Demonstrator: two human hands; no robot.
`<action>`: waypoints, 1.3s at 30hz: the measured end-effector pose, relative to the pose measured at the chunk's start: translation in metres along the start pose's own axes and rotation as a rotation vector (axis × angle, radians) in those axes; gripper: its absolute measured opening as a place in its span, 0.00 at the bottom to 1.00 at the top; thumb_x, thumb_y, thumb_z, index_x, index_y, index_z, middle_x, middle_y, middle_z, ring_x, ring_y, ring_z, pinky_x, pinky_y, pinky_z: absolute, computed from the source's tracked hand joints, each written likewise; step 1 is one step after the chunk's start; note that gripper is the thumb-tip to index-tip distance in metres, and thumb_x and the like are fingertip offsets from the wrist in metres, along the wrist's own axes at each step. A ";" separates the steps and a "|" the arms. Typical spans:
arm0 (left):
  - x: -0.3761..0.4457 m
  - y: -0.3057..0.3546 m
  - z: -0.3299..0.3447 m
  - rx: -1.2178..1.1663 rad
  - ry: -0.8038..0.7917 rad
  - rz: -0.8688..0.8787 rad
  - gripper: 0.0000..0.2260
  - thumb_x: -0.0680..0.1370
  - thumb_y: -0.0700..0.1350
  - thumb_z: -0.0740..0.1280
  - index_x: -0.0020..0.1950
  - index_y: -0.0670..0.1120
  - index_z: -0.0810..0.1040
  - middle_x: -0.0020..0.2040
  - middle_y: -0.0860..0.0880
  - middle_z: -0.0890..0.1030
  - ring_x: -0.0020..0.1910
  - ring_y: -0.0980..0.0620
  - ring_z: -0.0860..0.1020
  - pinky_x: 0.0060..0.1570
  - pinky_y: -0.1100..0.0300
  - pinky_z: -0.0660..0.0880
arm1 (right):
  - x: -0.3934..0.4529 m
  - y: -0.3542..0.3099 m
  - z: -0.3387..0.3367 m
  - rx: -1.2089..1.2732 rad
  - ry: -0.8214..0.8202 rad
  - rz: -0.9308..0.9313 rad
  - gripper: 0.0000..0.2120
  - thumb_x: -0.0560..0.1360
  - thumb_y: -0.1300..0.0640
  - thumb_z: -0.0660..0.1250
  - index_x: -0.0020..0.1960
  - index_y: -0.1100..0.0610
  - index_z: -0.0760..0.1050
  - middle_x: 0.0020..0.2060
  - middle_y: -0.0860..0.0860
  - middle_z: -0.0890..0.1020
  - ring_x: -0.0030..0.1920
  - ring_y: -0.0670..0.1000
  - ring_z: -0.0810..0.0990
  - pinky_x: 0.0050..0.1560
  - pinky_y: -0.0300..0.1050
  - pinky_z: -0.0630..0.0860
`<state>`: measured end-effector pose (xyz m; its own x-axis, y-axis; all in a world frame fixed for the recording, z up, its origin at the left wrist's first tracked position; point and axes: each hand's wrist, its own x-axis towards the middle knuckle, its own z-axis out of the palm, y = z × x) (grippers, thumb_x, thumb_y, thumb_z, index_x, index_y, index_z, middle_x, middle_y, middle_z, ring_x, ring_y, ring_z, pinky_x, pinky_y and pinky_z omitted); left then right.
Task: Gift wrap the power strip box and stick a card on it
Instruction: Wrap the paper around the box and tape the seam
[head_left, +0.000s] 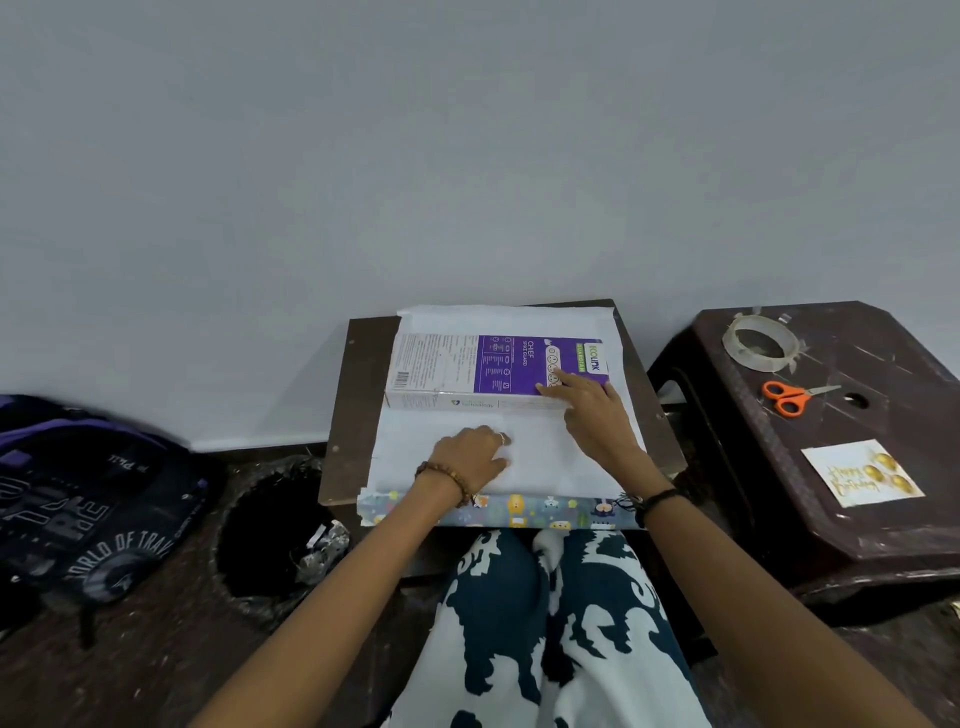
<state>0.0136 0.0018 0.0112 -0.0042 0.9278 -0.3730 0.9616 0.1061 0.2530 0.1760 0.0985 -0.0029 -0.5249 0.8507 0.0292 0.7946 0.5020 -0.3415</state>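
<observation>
- Power strip box (483, 371), reading "ECOLINK CHIEF SPIKE GUARD", lies on the wrapping paper (545, 452) on the small table (358, 364).
- Right hand (589, 408) presses the box, fingers flat.
- Left hand (470, 454) rests on paper, fingers curled.
- "Happy Birthday" card (862, 472) lies on the stool (841, 415).

A room in a home, floor-level craft corner.
Bare grey wall (467, 156), dark floor (156, 675), a backpack (88, 499) dropped beside a bin (275, 535), and low stools (857, 431) as worktops.
</observation>
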 end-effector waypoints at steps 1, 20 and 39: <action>0.002 -0.002 -0.005 -0.035 0.051 -0.002 0.18 0.81 0.48 0.57 0.71 0.50 0.66 0.70 0.48 0.68 0.68 0.48 0.68 0.63 0.52 0.68 | 0.002 -0.003 -0.002 0.022 0.007 0.011 0.21 0.78 0.65 0.57 0.69 0.50 0.69 0.71 0.51 0.67 0.72 0.50 0.62 0.71 0.52 0.58; 0.094 -0.010 -0.035 -0.013 0.178 -0.062 0.30 0.77 0.60 0.59 0.76 0.54 0.52 0.77 0.49 0.50 0.76 0.45 0.48 0.73 0.44 0.47 | 0.171 -0.008 -0.016 0.092 -0.046 -0.008 0.19 0.80 0.62 0.57 0.71 0.58 0.65 0.68 0.56 0.70 0.66 0.55 0.70 0.61 0.47 0.69; 0.051 0.015 -0.008 0.219 0.410 -0.073 0.26 0.63 0.61 0.74 0.59 0.52 0.80 0.57 0.44 0.81 0.54 0.41 0.80 0.49 0.42 0.76 | 0.122 -0.017 -0.033 -0.157 0.591 -0.156 0.07 0.74 0.58 0.67 0.40 0.59 0.82 0.34 0.52 0.82 0.40 0.56 0.75 0.43 0.46 0.63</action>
<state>0.0258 0.0536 0.0032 -0.1394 0.9902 0.0115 0.9899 0.1391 0.0286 0.1085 0.1985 0.0373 -0.4169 0.6853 0.5971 0.7809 0.6063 -0.1506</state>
